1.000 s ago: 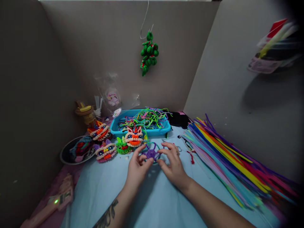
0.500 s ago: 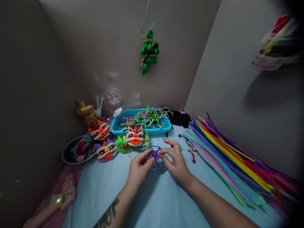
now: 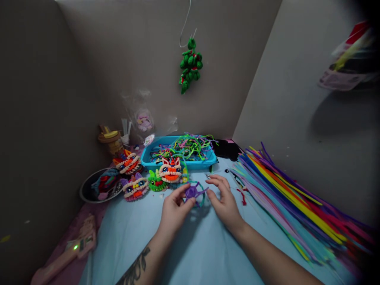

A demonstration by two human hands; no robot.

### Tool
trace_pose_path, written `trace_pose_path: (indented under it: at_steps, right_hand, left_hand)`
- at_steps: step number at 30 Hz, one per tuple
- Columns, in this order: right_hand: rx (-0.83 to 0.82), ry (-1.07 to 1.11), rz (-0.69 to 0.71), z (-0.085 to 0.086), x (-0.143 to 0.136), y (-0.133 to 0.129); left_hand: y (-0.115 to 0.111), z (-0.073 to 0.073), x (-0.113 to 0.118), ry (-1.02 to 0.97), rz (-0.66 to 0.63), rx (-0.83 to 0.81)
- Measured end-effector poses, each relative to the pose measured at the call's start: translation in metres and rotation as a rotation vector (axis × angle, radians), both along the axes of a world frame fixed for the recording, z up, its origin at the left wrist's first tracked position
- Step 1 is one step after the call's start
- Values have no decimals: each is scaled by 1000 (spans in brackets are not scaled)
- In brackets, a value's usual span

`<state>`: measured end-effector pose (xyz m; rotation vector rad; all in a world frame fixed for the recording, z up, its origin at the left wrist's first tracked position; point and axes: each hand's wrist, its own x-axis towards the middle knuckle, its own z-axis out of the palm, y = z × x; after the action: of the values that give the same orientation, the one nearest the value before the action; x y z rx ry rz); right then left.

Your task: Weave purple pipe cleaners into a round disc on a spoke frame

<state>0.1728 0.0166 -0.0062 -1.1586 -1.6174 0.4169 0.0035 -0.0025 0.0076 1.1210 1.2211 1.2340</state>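
My left hand (image 3: 175,208) pinches a purple pipe-cleaner piece (image 3: 192,191) between thumb and fingers. The piece has a coiled purple centre, with purple strands reaching out to a teal ring (image 3: 203,200) around it. One strand points toward my right hand (image 3: 223,202), ending close to its thumb tip; whether they touch I cannot tell. The fingers of my right hand are apart, with nothing seen between them. Just beyond my hands, finished lion-head figures stand on the blue cloth: an orange and cream one (image 3: 170,171), a green one (image 3: 156,182) and a purple-eared one (image 3: 135,187).
A blue tray (image 3: 175,164) of tangled pipe cleaners stands at the back. Long coloured pipe cleaners (image 3: 285,194) lie along the right. To the left are a metal bowl (image 3: 84,193) and a pink glue gun (image 3: 63,257) with a green light. A green ornament (image 3: 190,65) hangs above.
My right hand's fingers have come away from the purple centre and spread wider, moving slightly right. The left hand keeps its pinch. The whole view has shifted a little.
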Motion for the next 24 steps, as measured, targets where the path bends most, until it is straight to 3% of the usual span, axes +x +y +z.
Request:
trace_pose_path:
  at_steps: [9,18,24]
  right_hand:
    - [69,-176,15,2,11,11]
    - [124,-195,42,4,11,10]
    - [68,-292,90,1,12,11]
  left_hand:
    - [1,3,-1,-101,-7,-34]
    - [1,3,-1,-3,1,-30]
    - [2,1,-2,-96,-6,-48]
